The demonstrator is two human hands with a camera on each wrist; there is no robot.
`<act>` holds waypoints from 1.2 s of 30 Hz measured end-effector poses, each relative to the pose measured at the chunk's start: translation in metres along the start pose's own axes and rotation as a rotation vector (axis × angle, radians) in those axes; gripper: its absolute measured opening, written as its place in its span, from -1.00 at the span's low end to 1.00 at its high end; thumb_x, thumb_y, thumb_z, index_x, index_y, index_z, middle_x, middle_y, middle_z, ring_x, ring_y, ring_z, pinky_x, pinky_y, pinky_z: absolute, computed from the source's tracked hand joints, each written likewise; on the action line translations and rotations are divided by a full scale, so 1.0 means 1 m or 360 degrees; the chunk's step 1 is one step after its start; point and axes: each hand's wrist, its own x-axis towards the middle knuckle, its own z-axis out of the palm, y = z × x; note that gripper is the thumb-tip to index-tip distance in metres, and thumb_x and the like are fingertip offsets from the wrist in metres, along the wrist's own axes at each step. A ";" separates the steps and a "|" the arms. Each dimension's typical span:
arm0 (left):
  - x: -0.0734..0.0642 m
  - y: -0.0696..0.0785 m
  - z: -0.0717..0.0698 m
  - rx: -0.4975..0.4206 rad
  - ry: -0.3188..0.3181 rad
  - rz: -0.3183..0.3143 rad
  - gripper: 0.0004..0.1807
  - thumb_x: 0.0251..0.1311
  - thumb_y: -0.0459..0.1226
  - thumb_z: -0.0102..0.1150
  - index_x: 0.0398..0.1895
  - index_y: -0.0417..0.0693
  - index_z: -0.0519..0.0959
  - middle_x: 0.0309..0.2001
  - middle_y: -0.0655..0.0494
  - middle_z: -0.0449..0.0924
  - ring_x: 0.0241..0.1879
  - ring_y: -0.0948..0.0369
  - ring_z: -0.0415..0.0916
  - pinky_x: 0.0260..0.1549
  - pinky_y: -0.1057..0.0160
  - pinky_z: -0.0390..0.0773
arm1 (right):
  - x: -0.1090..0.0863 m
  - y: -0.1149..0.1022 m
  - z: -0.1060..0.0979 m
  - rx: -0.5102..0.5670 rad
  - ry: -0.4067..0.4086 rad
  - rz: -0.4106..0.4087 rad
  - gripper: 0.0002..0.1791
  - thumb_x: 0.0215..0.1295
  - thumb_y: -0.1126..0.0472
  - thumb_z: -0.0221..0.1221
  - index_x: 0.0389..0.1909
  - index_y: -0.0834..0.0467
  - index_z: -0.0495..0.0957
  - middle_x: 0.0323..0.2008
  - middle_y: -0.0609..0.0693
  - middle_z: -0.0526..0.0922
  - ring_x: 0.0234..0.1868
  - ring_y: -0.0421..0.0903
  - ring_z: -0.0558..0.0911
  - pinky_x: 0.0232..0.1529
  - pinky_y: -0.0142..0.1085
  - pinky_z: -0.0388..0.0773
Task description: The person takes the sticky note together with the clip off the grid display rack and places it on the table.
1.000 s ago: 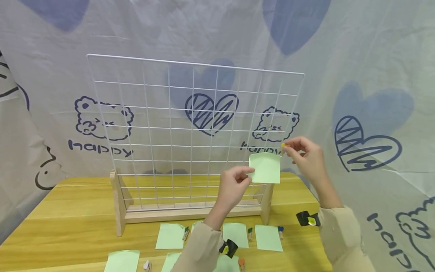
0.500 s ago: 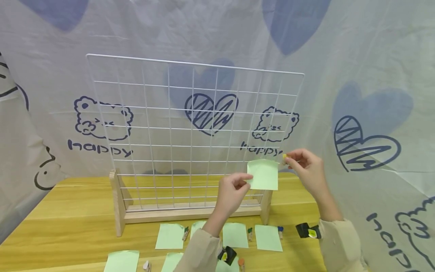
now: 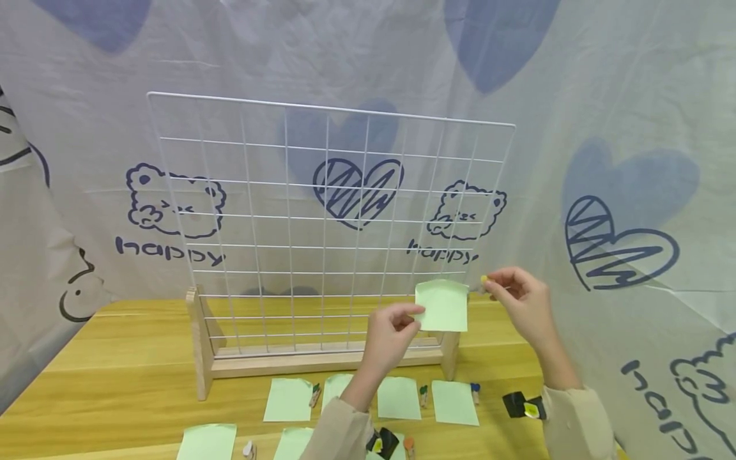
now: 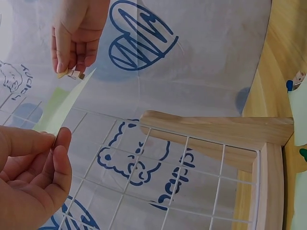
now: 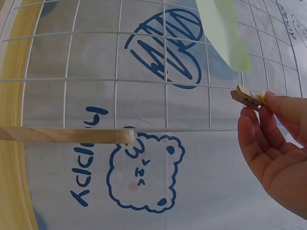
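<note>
My left hand (image 3: pixel 391 332) pinches the left edge of a pale green sticky note (image 3: pixel 443 306) between thumb and fingers. The note hangs upright before the lower right part of a white wire grid (image 3: pixel 324 246). Just right of the note, my right hand (image 3: pixel 524 303) pinches a small wooden clothespin (image 5: pixel 247 97) with a yellow decoration at its end. In the right wrist view the clothespin's tip points toward the grid, a short gap from the note's corner. The left wrist view shows the note (image 4: pixel 64 105) nearly edge-on, with the clothespin (image 4: pixel 72 74) close above it.
The grid stands in a wooden base (image 3: pixel 328 364) on a yellow wood-grain table (image 3: pixel 115 358). In front lie several green notes (image 3: pixel 454 402) beside small clothespins, one with a blue decoration (image 3: pixel 475 391), one orange (image 3: pixel 409 444). A printed curtain (image 3: pixel 621 160) hangs behind and on the right.
Both hands have come down together, bringing the note and the clothespin lower in front of the grid. The gap between clothespin and note has grown slightly.
</note>
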 end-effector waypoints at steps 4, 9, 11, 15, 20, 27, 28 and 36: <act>-0.004 -0.003 0.001 0.0009 -0.0006 -0.0052 -0.77 -0.07 -0.60 0.09 -0.31 -0.30 0.60 -0.35 -0.06 0.60 -0.55 0.32 0.41 -0.52 0.45 0.45 | -0.006 0.002 -0.001 -0.0007 -0.0013 0.0040 -0.93 0.10 0.47 0.14 -0.36 0.39 0.49 -0.42 0.06 0.53 -0.47 -0.14 0.52 -0.42 -0.54 0.47; -0.008 -0.005 0.003 0.0029 -0.0001 -0.0042 -0.79 -0.06 -0.59 0.10 -0.31 -0.30 0.60 -0.32 -0.06 0.60 -0.52 0.30 0.43 -0.51 0.45 0.45 | -0.013 -0.001 0.000 -0.0023 -0.0043 0.0077 -0.93 0.12 0.45 0.13 -0.36 0.39 0.48 -0.41 0.12 0.53 -0.46 -0.13 0.52 -0.41 -0.54 0.47; -0.011 -0.004 0.003 0.0028 -0.0004 -0.0054 -0.79 -0.05 -0.58 0.11 -0.31 -0.29 0.61 -0.31 -0.05 0.60 -0.52 0.29 0.43 -0.51 0.45 0.44 | -0.015 -0.005 0.000 -0.0016 -0.0040 0.0071 -0.94 0.11 0.49 0.12 -0.37 0.41 0.48 -0.43 0.15 0.53 -0.47 -0.18 0.51 -0.41 -0.55 0.46; -0.015 -0.004 0.004 -0.0021 -0.0018 -0.0085 -0.79 -0.04 -0.57 0.11 -0.30 -0.30 0.60 -0.30 -0.06 0.59 -0.51 0.26 0.44 -0.52 0.46 0.43 | -0.021 -0.006 0.001 0.0038 -0.0010 0.0061 -0.94 0.07 0.55 0.11 -0.40 0.44 0.47 -0.46 0.18 0.53 -0.49 -0.26 0.50 -0.43 -0.53 0.47; -0.019 -0.007 0.004 -0.0080 -0.0017 -0.0100 -0.81 -0.05 -0.58 0.12 -0.31 -0.35 0.59 -0.33 -0.10 0.59 -0.52 0.22 0.44 -0.54 0.45 0.42 | -0.028 0.008 0.002 0.0046 -0.0006 0.0089 -0.95 0.09 0.52 0.12 -0.40 0.42 0.50 -0.45 0.13 0.55 -0.50 -0.20 0.53 -0.44 -0.50 0.49; -0.024 -0.012 0.005 -0.0034 -0.0036 -0.0146 -0.79 -0.06 -0.59 0.09 -0.32 -0.32 0.60 -0.42 -0.06 0.58 -0.56 0.32 0.39 -0.57 0.47 0.40 | -0.038 0.017 0.004 0.0085 -0.0017 0.0122 -0.91 0.06 0.56 0.11 -0.37 0.43 0.51 -0.44 0.19 0.54 -0.50 -0.20 0.52 -0.45 -0.49 0.50; -0.025 -0.013 0.005 -0.0027 -0.0041 -0.0154 -0.79 -0.06 -0.59 0.09 -0.32 -0.32 0.60 -0.42 -0.06 0.58 -0.56 0.33 0.39 -0.57 0.47 0.39 | -0.039 0.017 0.004 0.0107 -0.0017 0.0121 -0.91 0.06 0.56 0.12 -0.37 0.43 0.51 -0.44 0.19 0.55 -0.50 -0.21 0.53 -0.45 -0.49 0.50; -0.034 -0.021 0.007 0.0005 -0.0061 -0.0220 -0.79 -0.07 -0.59 0.09 -0.33 -0.30 0.60 -0.39 -0.02 0.58 -0.55 0.34 0.39 -0.57 0.48 0.39 | -0.058 0.077 0.008 0.0469 -0.0074 0.0007 -0.89 0.15 0.37 0.14 -0.33 0.34 0.54 -0.40 0.13 0.57 -0.46 -0.12 0.55 -0.42 -0.41 0.52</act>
